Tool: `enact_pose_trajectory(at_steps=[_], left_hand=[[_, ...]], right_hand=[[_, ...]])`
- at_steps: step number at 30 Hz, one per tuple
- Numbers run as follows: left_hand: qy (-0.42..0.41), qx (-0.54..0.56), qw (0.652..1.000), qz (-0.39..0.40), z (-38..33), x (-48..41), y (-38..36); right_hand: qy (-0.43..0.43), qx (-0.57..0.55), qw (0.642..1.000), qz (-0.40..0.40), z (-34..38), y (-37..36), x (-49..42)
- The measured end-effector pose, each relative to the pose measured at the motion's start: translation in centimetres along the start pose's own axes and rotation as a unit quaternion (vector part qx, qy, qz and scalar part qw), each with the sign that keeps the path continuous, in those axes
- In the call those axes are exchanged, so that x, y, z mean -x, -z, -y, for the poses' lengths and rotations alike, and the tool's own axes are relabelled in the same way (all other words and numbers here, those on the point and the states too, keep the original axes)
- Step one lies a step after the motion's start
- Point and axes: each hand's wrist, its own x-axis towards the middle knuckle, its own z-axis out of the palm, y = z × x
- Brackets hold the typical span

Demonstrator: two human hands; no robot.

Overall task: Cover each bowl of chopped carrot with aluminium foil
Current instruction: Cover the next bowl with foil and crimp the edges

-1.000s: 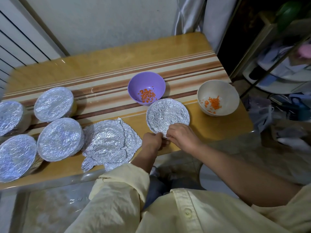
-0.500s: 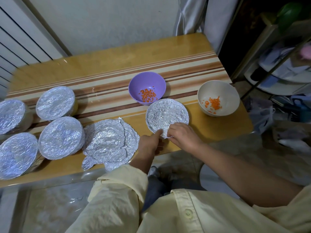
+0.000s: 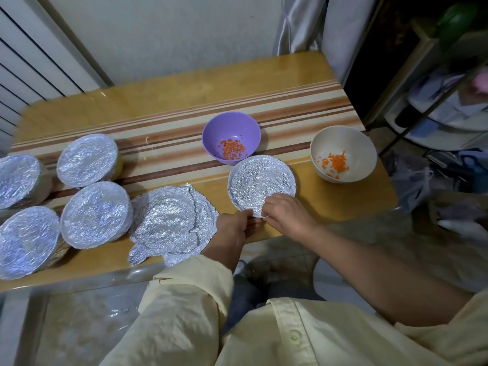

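**Fifth bowl's foil pinched at near rim; two bowls uncovered**

Wooden table (image 3: 184, 101) w/ striped band across the middle carries everything. Loose foil sheets (image 3: 171, 225), crinkled and stacked, lie at the near edge, left of centre. Left of those sit four foil-covered bowls (image 3: 96, 213) in a cluster, tops flat, silver and wrinkled, foil wrapped down over the rims. The foil-topped bowl (image 3: 261, 180) sits near the front edge, right of the loose sheets, just in front of the purple bowl (image 3: 229, 125). Its foil is stretched flat across the top; contents hidden. The cream bowl (image 3: 343, 140) stands apart at the right end. Both are uncovered, each w/ a small scatter of chopped carrot (image 3: 232, 149) at the bottom.

Left hand (image 3: 233, 225), sleeve rolled back, has fingers curled, pinching the foil at that bowl's near rim. Right hand (image 3: 286, 215) is right beside it, fingers curled down on the same edge, gripping the foil. The hands nearly touch.
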Motion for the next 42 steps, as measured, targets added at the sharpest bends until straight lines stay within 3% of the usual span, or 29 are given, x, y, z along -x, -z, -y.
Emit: enact_pose_trajectory(at_steps=[9,14,28,35,42], left_hand=[[-0.039,0.047,0.997,-0.039,0.7,-0.5,0.4],[-0.054,0.020,0.995,-0.076,0.2,-0.9,0.1],[-0.090,-0.050,0.993,-0.058,0.0,-1.3,1.1],[-0.077,-0.032,0.996,-0.037,1.0,-0.9,0.5],[-0.084,-0.070,0.993,-0.054,0.3,-3.8,1.3]], right_hand=[[0.003,-0.012,1.000,-0.001,0.2,-0.1,-0.2],[0.000,-0.016,1.000,0.000,0.0,-0.2,-0.2],[-0.019,-0.035,0.999,-0.014,0.8,-0.7,-0.6],[-0.022,-0.037,0.999,-0.014,1.3,-0.9,-1.0],[0.024,-0.017,1.000,0.010,-0.5,0.3,-0.2]])
